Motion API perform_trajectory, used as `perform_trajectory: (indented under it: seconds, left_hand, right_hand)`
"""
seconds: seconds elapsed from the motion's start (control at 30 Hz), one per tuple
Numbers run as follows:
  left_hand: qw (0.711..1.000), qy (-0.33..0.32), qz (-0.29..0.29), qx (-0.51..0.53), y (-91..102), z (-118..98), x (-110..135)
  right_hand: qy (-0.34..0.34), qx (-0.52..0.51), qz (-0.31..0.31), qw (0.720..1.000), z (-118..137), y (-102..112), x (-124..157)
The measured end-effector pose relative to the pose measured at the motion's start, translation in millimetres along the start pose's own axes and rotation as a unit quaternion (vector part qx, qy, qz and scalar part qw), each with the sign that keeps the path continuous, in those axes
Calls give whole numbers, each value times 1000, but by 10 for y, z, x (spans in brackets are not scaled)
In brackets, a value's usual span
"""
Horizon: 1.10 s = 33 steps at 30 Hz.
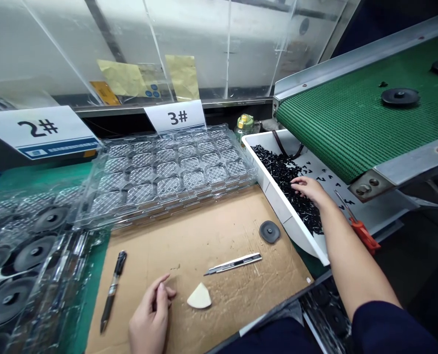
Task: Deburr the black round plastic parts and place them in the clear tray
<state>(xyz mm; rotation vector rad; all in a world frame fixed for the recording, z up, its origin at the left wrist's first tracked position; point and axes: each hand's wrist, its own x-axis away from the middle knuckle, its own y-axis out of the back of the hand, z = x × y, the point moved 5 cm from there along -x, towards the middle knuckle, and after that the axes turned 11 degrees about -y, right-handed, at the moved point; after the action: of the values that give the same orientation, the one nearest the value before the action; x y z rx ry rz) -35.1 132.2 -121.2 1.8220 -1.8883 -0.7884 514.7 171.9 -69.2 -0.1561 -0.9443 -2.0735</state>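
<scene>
My left hand rests low on the cardboard, its fingers loosely curled and apart from the thumb, with nothing visible in them. Just right of it lies a pale wedge-shaped piece. A slim utility knife is behind the wedge. My right hand reaches over the white tray, above a heap of small black scraps. Its fingers are stretched out and slightly parted; I see nothing held. A round black disc with a central hub lies on the cardboard beside the tray.
Clear plastic trays are stacked behind the cardboard; more at left hold black discs. A pen lies at left. A green conveyor carries discs at right. An orange-handled screwdriver sits in the white tray.
</scene>
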Motion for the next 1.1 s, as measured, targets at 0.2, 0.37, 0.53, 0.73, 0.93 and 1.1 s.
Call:
perform_trajectory:
  seconds: [0.2,0.37,0.53,0.73,0.93,1.1]
  left_hand:
    - [1000,9,2,-15,2,6,6]
    - [1000,-1,-2,-10,13,4,20]
    - [1000,7,0,-8,2,24,22]
    - [1000,-4,-5,-4,5,5,15]
    - [1000,-5,-9,-6,-1,3,15]
    - [1000,5,-5,8,-12,27,33]
  right_hand:
    - [37,-52,-98,993,90,195,10]
    - [45,-84,-167,981,46,316,-27]
    - [57,-92,-221,969,-6,409,-58]
    - [58,-88,-246,963,-60,448,-57]
    - [62,-86,-227,968,-51,419,-79]
    - [57,-84,-221,970,-32,404,-52]
